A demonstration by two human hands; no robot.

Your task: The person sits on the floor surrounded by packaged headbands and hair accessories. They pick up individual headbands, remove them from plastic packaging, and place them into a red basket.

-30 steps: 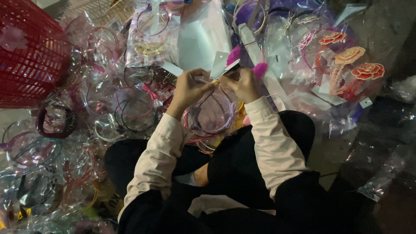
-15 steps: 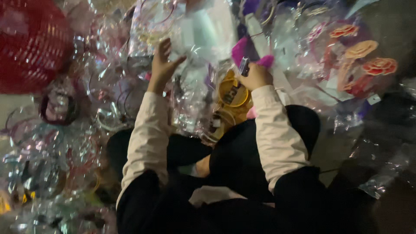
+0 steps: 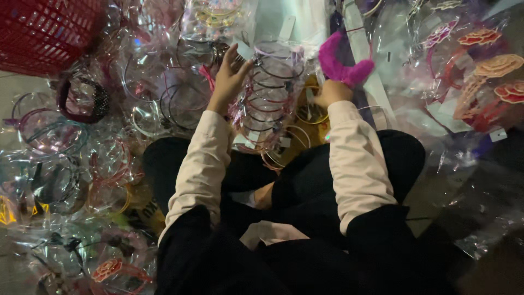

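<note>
Clear-wrapped headbands (image 3: 273, 98) stand bunched between a seated person's hands: the left hand (image 3: 229, 79), fingers spread, touches the stack's side; the right hand (image 3: 330, 93) is closed on its far side, below pink fluffy ears (image 3: 344, 68). Red basket (image 3: 49, 33) beside.

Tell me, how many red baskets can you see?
1. The red basket sits at the top left corner, beyond the left hand, partly cut off by the picture's edge. Others could lie outside the view.
</note>
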